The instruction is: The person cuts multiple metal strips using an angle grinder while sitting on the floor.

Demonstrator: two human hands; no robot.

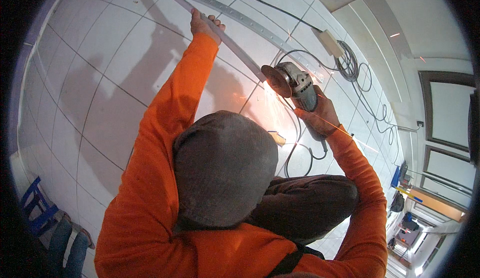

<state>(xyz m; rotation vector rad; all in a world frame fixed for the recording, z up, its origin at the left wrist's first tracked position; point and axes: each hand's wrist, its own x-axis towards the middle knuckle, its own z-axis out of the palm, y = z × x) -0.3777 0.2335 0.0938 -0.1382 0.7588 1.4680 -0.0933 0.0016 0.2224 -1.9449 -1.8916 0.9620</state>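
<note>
In my right hand (322, 112) is an angle grinder (306, 97), its fingers wrapped round the body. The grinder's disc (276, 81) meets the near end of a long, thin metal bar (235, 48). Bright orange sparks (277, 105) spray down from that contact onto the floor. My left hand (206, 25) is closed round the bar farther up, toward the far left. Beside the bar lies a longer flat metal strip (240, 18) with small holes along it. The grinder's black cord (311, 155) loops on the tiles below it.
A pale power strip (331, 44) lies beside a coiled cable (350, 65) to the right. A small yellowish piece (276, 138) rests on the tiled floor (110, 78). At lower left are a blue stool (37, 205) and another person's legs (67, 248). A dark trousered knee (320, 200) sits below my right hand.
</note>
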